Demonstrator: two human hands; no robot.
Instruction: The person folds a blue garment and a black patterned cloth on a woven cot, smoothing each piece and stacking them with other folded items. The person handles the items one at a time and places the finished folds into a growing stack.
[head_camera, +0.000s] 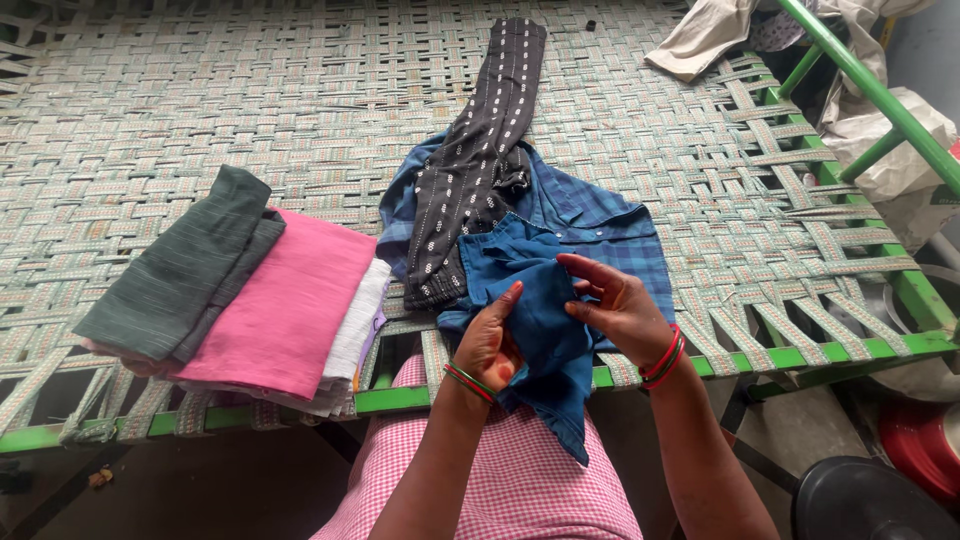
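Both my hands hold a dark blue garment (545, 330) at the near edge of a woven cot (200, 90). My left hand (490, 345) grips its left side from below, thumb up against the cloth. My right hand (620, 305) pinches the upper right part, fingers curled over the fabric. The garment's lower corner hangs down over my pink checked lap. Just behind it lie a blue plaid shirt (610, 225) and a long black garment with white marks (480, 160), partly overlapping.
A folded stack sits at the cot's near left: a dark green piece (185, 265) on a pink one (295, 305) over white cloth. Beige cloth (700, 35) lies at the far right. The green metal frame (860, 85) runs along the right; a red object and dark round object stand on the floor.
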